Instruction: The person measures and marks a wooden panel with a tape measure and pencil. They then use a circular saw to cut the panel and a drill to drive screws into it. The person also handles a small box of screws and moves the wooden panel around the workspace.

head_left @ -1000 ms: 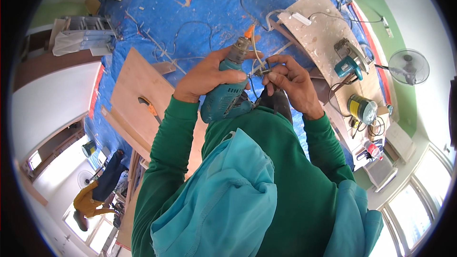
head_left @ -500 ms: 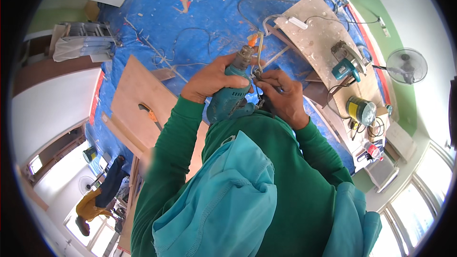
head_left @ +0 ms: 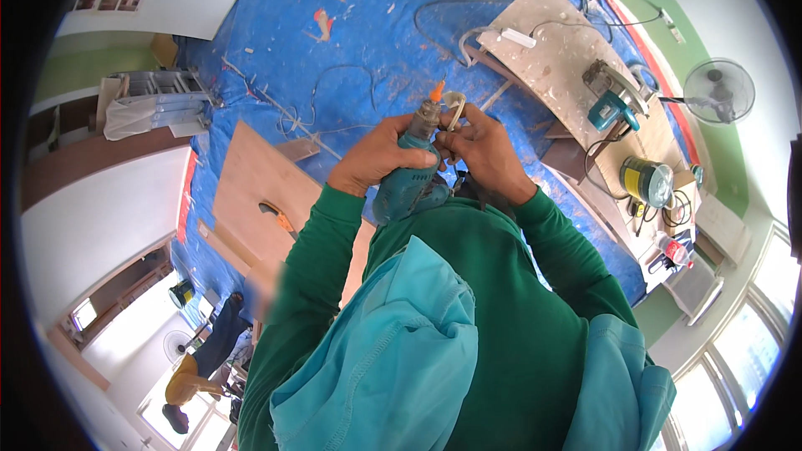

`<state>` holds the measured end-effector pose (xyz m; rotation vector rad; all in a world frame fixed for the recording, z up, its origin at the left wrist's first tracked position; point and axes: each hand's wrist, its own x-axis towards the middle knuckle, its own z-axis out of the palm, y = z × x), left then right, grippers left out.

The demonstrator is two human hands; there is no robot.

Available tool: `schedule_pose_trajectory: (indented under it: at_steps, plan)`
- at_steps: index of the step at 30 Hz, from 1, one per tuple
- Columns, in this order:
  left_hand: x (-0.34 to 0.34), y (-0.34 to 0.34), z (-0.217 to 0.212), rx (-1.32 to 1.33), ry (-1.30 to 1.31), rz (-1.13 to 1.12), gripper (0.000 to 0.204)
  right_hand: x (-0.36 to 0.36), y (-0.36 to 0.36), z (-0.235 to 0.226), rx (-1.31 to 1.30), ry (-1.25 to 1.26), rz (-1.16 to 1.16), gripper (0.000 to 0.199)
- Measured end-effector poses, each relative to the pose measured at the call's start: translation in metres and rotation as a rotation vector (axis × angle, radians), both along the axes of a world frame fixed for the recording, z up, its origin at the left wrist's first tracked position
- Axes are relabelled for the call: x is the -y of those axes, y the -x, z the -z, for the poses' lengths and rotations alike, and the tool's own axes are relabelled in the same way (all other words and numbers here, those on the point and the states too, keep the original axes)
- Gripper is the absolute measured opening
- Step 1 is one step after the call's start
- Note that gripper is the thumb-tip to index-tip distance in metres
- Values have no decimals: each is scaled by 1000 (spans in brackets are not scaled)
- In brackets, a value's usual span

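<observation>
My left hand [head_left: 368,153] is wrapped round the body of a teal power drill [head_left: 407,186] held close to my waist. Its grey metal chuck [head_left: 427,117] points away from me and carries an orange-tipped bit [head_left: 437,90]. Just right of the chuck, my right hand [head_left: 491,156] pinches a looped pale cord [head_left: 454,106] between bent fingers. Whatever else those fingertips hold is too small to make out. The drill's lower part is partly hidden against my green shirt.
A blue sheet [head_left: 368,25] covers the floor, with cables trailing over it. On the right, a wooden bench [head_left: 535,12] bears a circular saw [head_left: 610,104] and a clear-topped tub [head_left: 645,182]. Boards [head_left: 263,171] and an orange-handled tool [head_left: 280,217] lie left. Another person [head_left: 200,363] stands lower left.
The pale cord, earlier a long loop reaching up beside the bit, is now a smaller loop at my right fingers. My right hand has moved slightly left toward the chuck. The view has shifted.
</observation>
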<state>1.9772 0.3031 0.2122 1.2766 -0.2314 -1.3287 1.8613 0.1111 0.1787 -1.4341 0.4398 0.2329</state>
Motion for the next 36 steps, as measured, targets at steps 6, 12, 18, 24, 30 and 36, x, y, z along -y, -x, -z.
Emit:
schedule_pose_trajectory:
  at_steps: [6, 12, 18, 24, 30, 36]
  plan:
    - [-5, -5, 8, 64, 18, -47, 46, -4, -4, 0, -3, -124, 8, 34]
    - [-11, -4, 20, 97, 6, -77, 36, -8, 13, 23, -85, -457, 221, 36]
    - [-13, -1, 37, 0, -105, -58, 30, 16, 26, 31, -287, -349, 223, 34]
    - [-4, -7, 29, 7, -31, -48, 25, 51, 45, 62, -341, -112, 331, 35]
    - [3, -13, 36, 67, -30, 50, 28, 55, 40, 76, -168, 28, 360, 40]
    - [5, -16, 38, 79, -5, 1, 39, 57, 35, 107, 18, -625, 777, 34]
